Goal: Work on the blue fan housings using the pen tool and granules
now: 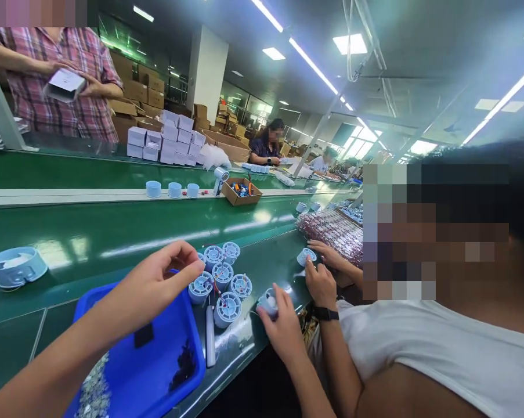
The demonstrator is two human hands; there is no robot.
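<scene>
My left hand point(172, 270) is raised over the right rim of a blue tray point(201, 354), thumb and fingers brought together. Whatever lies between its fingertips is hidden. Just beyond them stands a cluster of light blue round motor housings point(227, 309) with spoked tops; red wires run over several. My right hand point(283, 319) grips another light blue housing point(268, 302) on the green bench, thumb and fingers around its sides. A grey-white cylindrical tool point(210, 337) lies between the tray and the cluster.
Small metal pieces point(94, 389) and black parts point(185, 366) lie in the tray. At right, a co-worker's hands point(322, 278) hold a similar housing point(306, 256). A large blue ring point(15, 267) sits at left. Behind are a cardboard box point(242, 191) and stacked white boxes point(170, 139).
</scene>
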